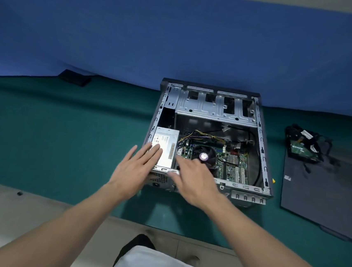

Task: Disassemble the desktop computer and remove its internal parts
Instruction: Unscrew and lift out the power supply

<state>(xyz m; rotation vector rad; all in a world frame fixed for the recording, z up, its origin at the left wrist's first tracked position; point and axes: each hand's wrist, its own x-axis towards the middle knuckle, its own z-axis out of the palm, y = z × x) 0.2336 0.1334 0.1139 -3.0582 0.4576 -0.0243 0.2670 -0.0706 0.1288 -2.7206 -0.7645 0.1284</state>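
Here, the computer case (216, 108) sits on green cloth (62, 144), blue backdrop (180, 37) behind; left hand (133, 172), right hand (196, 182) flat, grip slack.

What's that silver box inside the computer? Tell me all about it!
The silver box is a grey metal block, lying flat in the open case's near left corner. A white label sits on top, and coloured wires lead from its side to the green board. The left hand's straight fingers lie over it.

Computer case (259, 128) of bare, dull grey metal; counter (63, 133) covered in matt green cloth; blue cloth backdrop (137, 35); matt dark panel (326, 197) on the right.
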